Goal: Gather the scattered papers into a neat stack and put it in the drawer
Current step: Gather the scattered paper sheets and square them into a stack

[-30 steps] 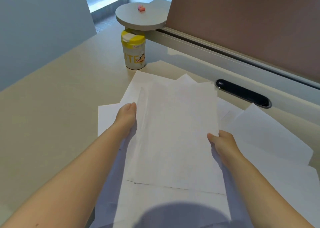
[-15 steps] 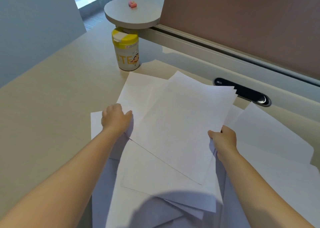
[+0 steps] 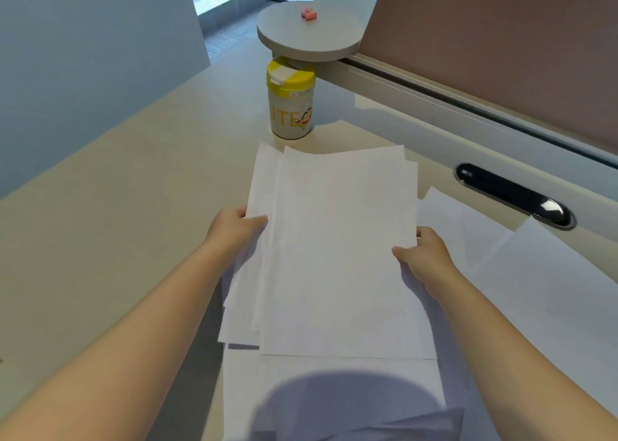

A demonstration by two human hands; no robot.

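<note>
Loose sheets (image 3: 551,290) lie on the desk (image 3: 117,223). The left hand (image 3: 234,230) and right hand (image 3: 424,256) pinch the sides of a stack of papers (image 3: 334,256), thumbs on top. Behind it stands a yellow-lidded can (image 3: 290,101).

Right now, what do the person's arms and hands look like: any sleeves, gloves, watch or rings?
Both forearms are bare as far as the view shows, with no sleeves in the frame. The left hand and the right hand wear no gloves. No watch, bracelet or ring shows on either wrist or on the visible fingers. No markings or bandages can be seen. The upper arms are out of view.
</note>
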